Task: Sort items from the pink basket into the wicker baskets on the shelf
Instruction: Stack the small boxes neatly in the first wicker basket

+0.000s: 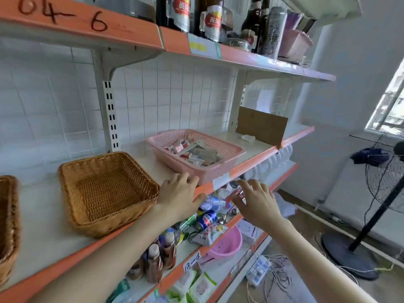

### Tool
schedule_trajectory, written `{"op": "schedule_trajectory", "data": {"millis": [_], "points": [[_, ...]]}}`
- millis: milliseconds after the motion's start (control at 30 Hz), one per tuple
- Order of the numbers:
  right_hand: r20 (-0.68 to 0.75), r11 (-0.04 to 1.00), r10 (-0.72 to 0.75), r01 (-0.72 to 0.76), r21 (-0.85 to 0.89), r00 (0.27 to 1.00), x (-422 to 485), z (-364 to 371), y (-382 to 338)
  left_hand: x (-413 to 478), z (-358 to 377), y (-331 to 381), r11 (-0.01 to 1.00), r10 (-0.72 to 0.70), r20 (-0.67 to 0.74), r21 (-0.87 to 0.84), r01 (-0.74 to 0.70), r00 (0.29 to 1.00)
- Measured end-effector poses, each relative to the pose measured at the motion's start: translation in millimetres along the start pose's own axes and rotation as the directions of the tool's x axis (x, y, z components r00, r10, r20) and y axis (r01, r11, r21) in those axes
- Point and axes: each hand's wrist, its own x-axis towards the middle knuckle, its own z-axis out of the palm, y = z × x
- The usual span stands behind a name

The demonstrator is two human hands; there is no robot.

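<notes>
A pink basket [220, 169] full of small red-and-white packets and sachets [192, 153] stands on the middle shelf. To its left sits a wicker basket [72, 193] with nothing in it. Another wicker basket [8, 217] shows partly at the left edge. My left hand [179, 196] hovers at the shelf's front edge between the wicker basket and the pink basket, fingers spread and holding nothing. My right hand [254, 202] floats just in front of the shelf edge below the pink basket, fingers loosely bent, nothing in it.
A cardboard divider [261, 125] stands right of the pink basket. Bottles and cans [209, 16] line the upper shelf. The lower shelf holds drink bottles, cans [206, 219] and a pink bowl [227, 243]. A floor fan [384, 189] and loose cables [277, 276] are at the right.
</notes>
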Motion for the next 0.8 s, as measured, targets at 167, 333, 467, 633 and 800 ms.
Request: {"op": "schedule_trajectory", "data": {"millis": [167, 333, 467, 633, 800], "points": [[-0.029, 0.999, -0.040, 0.041, 0.025, 0.999, 66, 2, -1, 56, 2, -21, 0.998, -0.026, -0.039, -0.060, 0.024, 0.999], [-0.055, 0.994, -0.095, 0.098, 0.046, 0.994, 134, -2, -11, 108, 3, -50, 0.997, -0.069, -0.098, -0.043, 0.065, 0.993], [-0.026, 0.992, -0.118, 0.118, 0.034, 0.993, 175, 5, -19, 135, 7, -70, 0.993, -0.117, -0.095, -0.024, 0.115, 0.989], [0.056, 0.980, -0.184, 0.179, 0.084, 0.981, 215, 18, -28, 153, 13, -87, 0.984, -0.180, -0.073, -0.030, 0.178, 0.981], [0.144, 0.942, -0.324, 0.305, 0.137, 0.935, 266, 39, -43, 161, 21, -99, 0.960, -0.280, -0.079, -0.010, 0.280, 0.957]]}}
